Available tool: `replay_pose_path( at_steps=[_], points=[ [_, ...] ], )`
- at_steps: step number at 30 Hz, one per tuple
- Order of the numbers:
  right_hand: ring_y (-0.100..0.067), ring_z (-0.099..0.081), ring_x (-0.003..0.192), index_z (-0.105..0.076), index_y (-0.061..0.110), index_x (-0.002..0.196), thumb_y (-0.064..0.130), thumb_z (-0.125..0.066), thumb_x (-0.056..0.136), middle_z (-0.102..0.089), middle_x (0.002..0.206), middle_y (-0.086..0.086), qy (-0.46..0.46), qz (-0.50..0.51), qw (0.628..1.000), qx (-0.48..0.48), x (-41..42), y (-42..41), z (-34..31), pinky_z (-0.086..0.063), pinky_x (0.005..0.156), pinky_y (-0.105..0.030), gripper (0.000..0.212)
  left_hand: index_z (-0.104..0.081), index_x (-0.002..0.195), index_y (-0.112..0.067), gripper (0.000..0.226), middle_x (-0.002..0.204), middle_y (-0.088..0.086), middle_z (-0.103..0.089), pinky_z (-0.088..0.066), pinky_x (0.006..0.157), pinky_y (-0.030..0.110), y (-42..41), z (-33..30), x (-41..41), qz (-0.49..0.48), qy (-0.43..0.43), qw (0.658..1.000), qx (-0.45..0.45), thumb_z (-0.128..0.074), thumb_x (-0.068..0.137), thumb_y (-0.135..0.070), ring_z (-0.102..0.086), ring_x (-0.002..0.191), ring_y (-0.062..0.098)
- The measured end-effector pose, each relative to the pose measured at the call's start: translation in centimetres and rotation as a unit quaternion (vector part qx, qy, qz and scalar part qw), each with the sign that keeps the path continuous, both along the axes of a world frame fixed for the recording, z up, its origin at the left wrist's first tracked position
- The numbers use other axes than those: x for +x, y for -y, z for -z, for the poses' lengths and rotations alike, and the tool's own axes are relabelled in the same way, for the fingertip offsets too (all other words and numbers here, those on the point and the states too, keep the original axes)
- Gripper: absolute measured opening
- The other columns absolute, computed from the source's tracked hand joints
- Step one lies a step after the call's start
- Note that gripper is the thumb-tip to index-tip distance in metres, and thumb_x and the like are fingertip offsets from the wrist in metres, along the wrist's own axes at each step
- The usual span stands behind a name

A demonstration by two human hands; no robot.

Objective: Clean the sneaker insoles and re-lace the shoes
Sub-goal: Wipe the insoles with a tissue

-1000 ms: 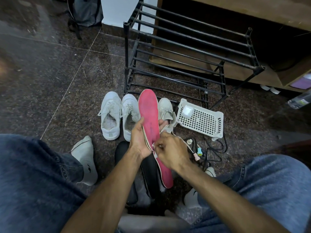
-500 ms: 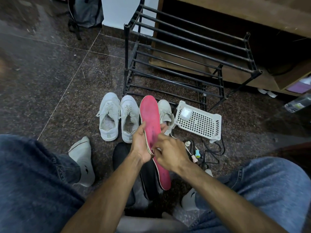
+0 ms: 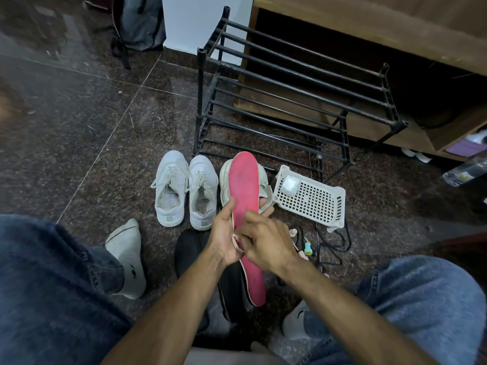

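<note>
Head view is filled first by the dark speckled floor [image 3: 79, 133], on which a black metal shoe rack [image 3: 290, 101] is seen standing against a wooden cabinet [image 3: 369, 27]. Blue-jeaned knees are spread at the lower corners, with a grey-socked foot [image 3: 126, 259] tucked beside the left one. A pair of white sneakers [image 3: 184, 191] is set side by side in front of the rack, laces in place (how tightly cannot be told), and a third white sneaker [image 3: 263, 185] is half hidden behind the raised insole. A white perforated basket [image 3: 308, 198] is laid just to the right, with dark cords and small pastel items near it.

The pink insole [image 3: 243, 191] is held up between the knees, toe end pointing away. It is cradled by the left hand [image 3: 224, 238], whose fingers are curled round its left edge and underside. The right hand [image 3: 266, 241] is closed in a pinch at the insole's near edge, where a pale strip or small cloth [image 3: 237, 242] appears to be gripped; which it is cannot be made out.

A slip is judged possible: the insole is thin and flexible, and if it is pulled hard at the pinched edge, it could be bent, torn at the rim or dropped onto a dark shoe [image 3: 232, 280] lying below
</note>
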State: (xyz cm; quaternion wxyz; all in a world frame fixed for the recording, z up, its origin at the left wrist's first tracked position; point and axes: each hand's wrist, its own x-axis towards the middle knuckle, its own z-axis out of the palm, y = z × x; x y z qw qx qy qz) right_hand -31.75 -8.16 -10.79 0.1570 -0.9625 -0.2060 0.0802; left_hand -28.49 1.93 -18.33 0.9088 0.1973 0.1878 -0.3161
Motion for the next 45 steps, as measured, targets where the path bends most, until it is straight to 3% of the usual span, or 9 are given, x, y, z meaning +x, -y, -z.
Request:
replay_pose_path(
  at_steps=[3, 8, 13, 19, 26, 33, 39, 43, 45],
  points=[
    [-0.027, -0.060, 0.073, -0.070, 0.018, 0.090, 0.024, -0.053, 0.090, -0.052, 0.088, 0.002, 0.035, 0.020, 0.999, -0.028, 1.9, 0.0, -0.2, -0.049, 0.062, -0.041, 0.019, -0.047, 0.142, -0.006, 0.067, 0.145, 0.018, -0.045, -0.026, 0.118, 0.042, 0.3, 0.1, -0.2, 0.010, 0.001, 1.000, -0.019, -0.045, 0.093, -0.053, -0.041, 0.137, 0.029],
    [-0.025, -0.059, 0.075, -0.072, 0.019, 0.097, 0.027, -0.052, 0.093, -0.050, 0.088, 0.004, 0.048, 0.103, 0.993, -0.017, 4.7, -0.2, -0.3, -0.052, 0.067, -0.042, 0.022, -0.058, 0.130, -0.006, 0.052, 0.123, 0.016, -0.058, -0.029, 0.115, 0.040, 0.5, 0.0, -0.6, -0.009, 0.006, 0.999, -0.034, -0.051, 0.093, -0.042, -0.051, 0.123, 0.028],
    [-0.023, -0.057, 0.067, -0.073, 0.017, 0.085, 0.022, -0.054, 0.085, -0.050, 0.081, 0.006, 0.008, 0.043, 0.999, 0.027, 0.4, -0.4, 0.4, -0.051, 0.063, -0.043, 0.020, -0.048, 0.141, -0.005, 0.069, 0.147, 0.018, -0.043, -0.032, 0.114, 0.042, 0.2, 0.5, -0.3, 0.003, -0.010, 1.000, -0.020, -0.046, 0.093, -0.054, -0.040, 0.138, 0.030],
    [-0.022, -0.061, 0.072, -0.073, 0.021, 0.096, 0.026, -0.056, 0.091, -0.056, 0.089, 0.005, 0.033, 0.052, 0.998, -0.002, 1.9, 0.9, 0.3, -0.053, 0.066, -0.041, 0.018, -0.071, 0.109, -0.002, 0.057, 0.107, 0.018, -0.068, -0.045, 0.100, 0.041, 1.0, 0.3, -0.7, 0.011, 0.004, 0.999, -0.038, -0.042, 0.095, -0.049, -0.066, 0.104, 0.028],
    [-0.020, -0.062, 0.075, -0.074, 0.025, 0.098, 0.027, -0.061, 0.090, -0.055, 0.087, 0.009, 0.061, 0.157, 0.985, 0.049, 3.4, 0.6, 0.2, -0.053, 0.066, -0.038, 0.016, -0.067, 0.117, -0.004, 0.045, 0.108, 0.015, -0.067, -0.037, 0.107, 0.039, 0.8, -0.2, -1.2, -0.005, 0.026, 0.998, -0.048, -0.047, 0.094, -0.038, -0.061, 0.106, 0.027],
    [-0.018, -0.059, 0.077, -0.075, 0.026, 0.099, 0.019, -0.062, 0.087, -0.038, 0.078, 0.016, -0.027, 0.037, 0.998, 0.045, -1.6, 1.5, 0.7, -0.051, 0.067, -0.039, 0.019, -0.072, 0.112, -0.004, 0.055, 0.121, 0.019, -0.066, -0.034, 0.112, 0.041, 0.2, 0.4, -0.5, -0.020, 0.028, 0.999, -0.018, -0.040, 0.094, -0.045, -0.055, 0.125, 0.029],
    [-0.022, -0.063, 0.078, -0.072, 0.023, 0.100, 0.028, -0.056, 0.094, -0.055, 0.092, 0.009, 0.025, 0.074, 0.997, 0.009, 1.0, 1.3, -0.2, -0.053, 0.070, -0.039, 0.018, -0.060, 0.127, 0.000, 0.056, 0.137, 0.022, -0.053, -0.033, 0.113, 0.044, 0.2, -0.6, -0.2, -0.015, 0.024, 0.999, -0.018, -0.043, 0.096, -0.044, -0.050, 0.128, 0.031],
    [-0.024, -0.063, 0.078, -0.072, 0.021, 0.100, 0.031, -0.054, 0.095, -0.057, 0.094, 0.006, 0.049, 0.137, 0.989, 0.007, 2.5, 0.9, -0.5, -0.053, 0.071, -0.040, 0.022, -0.068, 0.116, -0.004, 0.048, 0.111, 0.015, -0.068, -0.039, 0.104, 0.044, 0.0, -0.6, -0.1, -0.037, 0.028, 0.999, -0.027, -0.044, 0.095, -0.040, -0.063, 0.103, 0.028],
    [-0.024, -0.064, 0.080, -0.073, 0.023, 0.099, 0.030, -0.056, 0.094, -0.057, 0.094, 0.006, 0.032, 0.124, 0.992, 0.016, 1.9, 0.6, -0.2, -0.053, 0.071, -0.040, 0.019, -0.060, 0.127, -0.002, 0.054, 0.125, 0.020, -0.061, -0.039, 0.107, 0.044, -0.3, -0.7, -0.1, -0.039, 0.027, 0.998, -0.028, -0.042, 0.096, -0.043, -0.058, 0.117, 0.031]
  ],
)
